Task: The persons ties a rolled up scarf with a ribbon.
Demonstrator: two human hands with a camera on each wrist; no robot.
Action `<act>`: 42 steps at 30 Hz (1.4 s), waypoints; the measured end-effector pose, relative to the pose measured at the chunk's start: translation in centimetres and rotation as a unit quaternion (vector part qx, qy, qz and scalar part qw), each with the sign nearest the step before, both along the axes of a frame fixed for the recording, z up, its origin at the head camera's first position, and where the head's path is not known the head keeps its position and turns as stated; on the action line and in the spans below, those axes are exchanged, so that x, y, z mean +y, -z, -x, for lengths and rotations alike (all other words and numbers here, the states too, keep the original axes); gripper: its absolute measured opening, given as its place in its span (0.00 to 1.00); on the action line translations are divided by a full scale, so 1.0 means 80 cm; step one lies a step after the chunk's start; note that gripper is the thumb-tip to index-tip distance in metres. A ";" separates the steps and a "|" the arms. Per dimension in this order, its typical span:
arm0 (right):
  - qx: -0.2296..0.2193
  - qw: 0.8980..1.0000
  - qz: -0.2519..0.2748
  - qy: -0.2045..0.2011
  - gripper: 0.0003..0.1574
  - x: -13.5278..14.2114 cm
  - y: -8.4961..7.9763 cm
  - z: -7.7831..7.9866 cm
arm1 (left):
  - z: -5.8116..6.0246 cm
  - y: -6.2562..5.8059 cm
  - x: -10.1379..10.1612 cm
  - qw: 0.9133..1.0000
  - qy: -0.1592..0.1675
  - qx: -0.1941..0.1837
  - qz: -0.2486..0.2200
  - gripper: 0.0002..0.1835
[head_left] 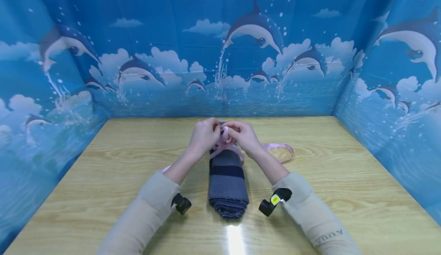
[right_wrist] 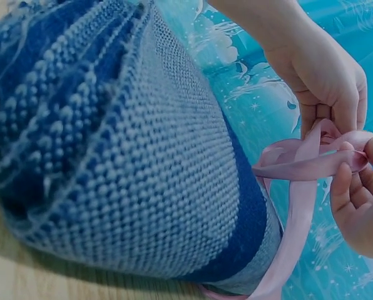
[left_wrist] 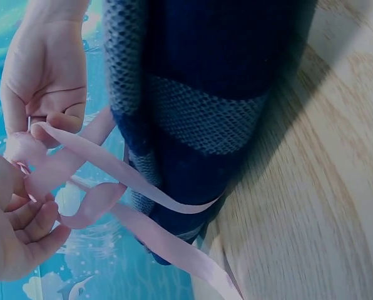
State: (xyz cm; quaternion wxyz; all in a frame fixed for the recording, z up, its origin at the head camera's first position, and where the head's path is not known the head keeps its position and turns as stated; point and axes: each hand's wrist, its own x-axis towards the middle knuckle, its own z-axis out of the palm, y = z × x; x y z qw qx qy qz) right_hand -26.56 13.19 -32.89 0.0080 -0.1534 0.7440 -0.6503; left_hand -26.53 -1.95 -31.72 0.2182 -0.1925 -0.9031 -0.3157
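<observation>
A rolled knit scarf (head_left: 227, 188) in grey-blue and navy stripes lies lengthwise on the table, its layered end toward me. Pink ribbon (head_left: 227, 147) passes around its far part, crossing on top. Above that crossing, my left hand (head_left: 204, 135) and right hand (head_left: 245, 137) are close together, each pinching ribbon between thumb and fingers. In the right wrist view, a ribbon loop (right_wrist: 308, 164) stands between the two hands. The left wrist view shows ribbon strands (left_wrist: 105, 156) running from the fingers toward the scarf. Fingers partly hide where the strands meet.
A loose ribbon tail (head_left: 287, 147) curls on the wooden table (head_left: 138, 151) to the right, and another bit of ribbon (head_left: 166, 168) shows by the left forearm. Blue dolphin-print curtains (head_left: 172, 56) enclose the table's back and sides. Small black cameras (head_left: 181, 203) sit on both wrists.
</observation>
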 end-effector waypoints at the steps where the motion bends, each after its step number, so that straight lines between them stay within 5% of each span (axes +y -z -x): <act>1: 0.003 1.000 -0.002 0.002 0.16 0.000 0.000 0.000 | 0.000 -0.001 0.000 1.000 -0.003 -0.005 0.003 0.07; 14: 0.034 0.998 -0.013 0.041 0.16 0.004 -0.005 0.001 | 0.001 -0.002 0.000 1.000 -0.005 -0.023 0.007 0.08; 23: 0.037 0.999 -0.022 0.005 0.14 0.013 -0.009 0.001 | 0.001 0.004 -0.002 1.000 -0.008 -0.011 0.017 0.07; 34: 0.014 0.999 -0.036 0.019 0.17 0.021 -0.016 -0.002 | -0.001 0.007 -0.010 0.998 0.042 -0.039 -0.027 0.10; 42: 0.025 0.995 -0.099 0.015 0.16 0.029 -0.022 -0.003 | -0.006 0.010 -0.014 0.997 0.071 -0.015 0.013 0.12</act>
